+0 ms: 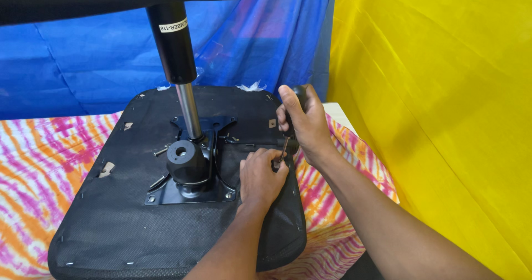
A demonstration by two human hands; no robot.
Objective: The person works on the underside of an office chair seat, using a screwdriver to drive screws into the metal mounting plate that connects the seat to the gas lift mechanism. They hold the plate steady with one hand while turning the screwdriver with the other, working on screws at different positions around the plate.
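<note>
An upturned office chair seat (111,224), covered in black fabric stapled along its edges, lies at the lower centre of the frame on a table draped with a pink, orange and white tie-dye cloth (33,163). A black metal mounting plate (191,194) is fixed to the middle of the seat underside. From the plate rises a black mechanism housing (187,161), and a gas lift cylinder (174,41) with a chrome piston rod (189,111) extends upward toward the top left of the frame.

The right hand (305,125), at centre right, is closed in a full grip around the black handle of a screwdriver (286,141). The thumb points upward along the handle. The thin shaft runs down and to the left, and its tip meets the seat just right of the mounting plate.

The left hand (260,177), directly below the right hand, rests on the seat fabric. Its fingers are curled, and the fingertips are pinched together around the screwdriver tip. Whether a screw is held there cannot be determined, as the fingers cover that spot.

A blue sheet (83,64) hangs behind the table in the upper left. A yellow sheet (443,91) fills the right side.
</note>
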